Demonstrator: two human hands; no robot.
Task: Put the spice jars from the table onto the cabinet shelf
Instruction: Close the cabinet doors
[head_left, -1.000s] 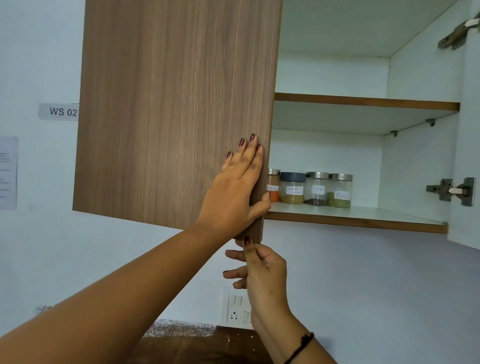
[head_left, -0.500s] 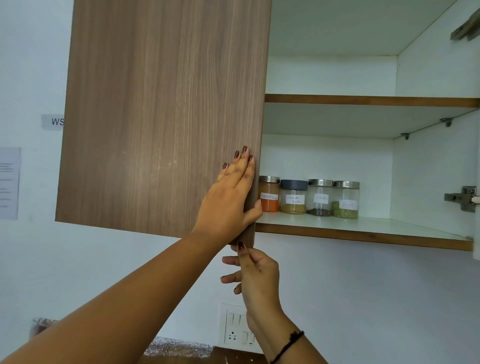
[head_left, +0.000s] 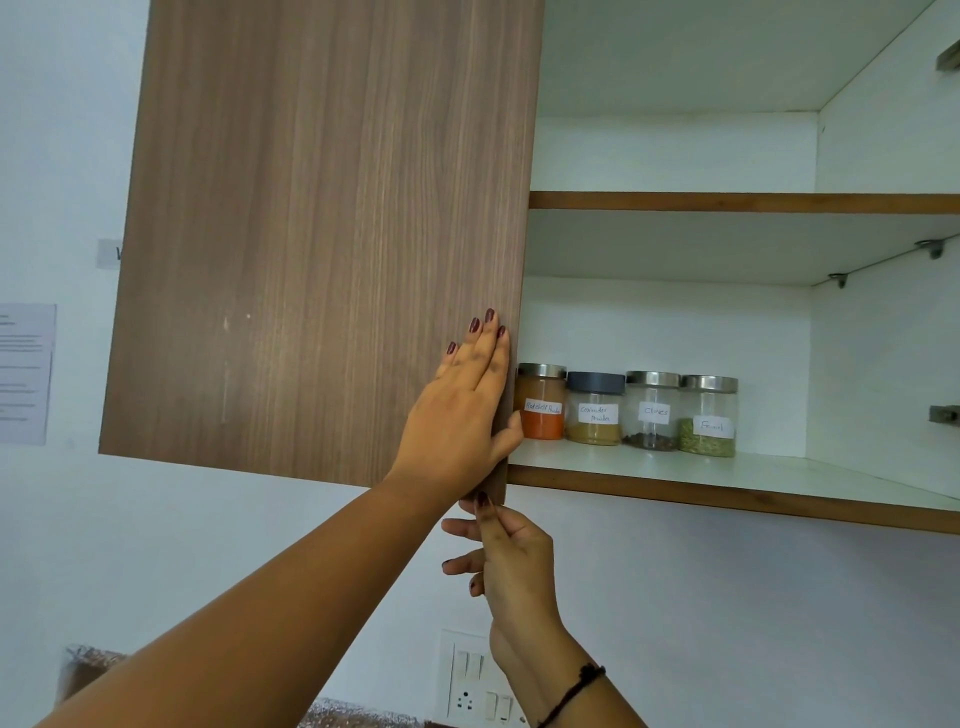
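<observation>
You are looking through one wide-angle camera riding on your head, and it is tilting upward from below the cabinet's lower shelf. It is sitting close to the wooden door, which is filling the left half, while the open interior is taking the right.

lower shelf | four spice jars — upright, side by side | left part

"What does the brown wood-grain cabinet door cover?"

"The left edge of the glass jar of orange powder, and most of a grey wall label."

"The right hand?"

"Its thumb is hidden, so the grip is unclear. The white paper notice has unreadably small print."
</observation>
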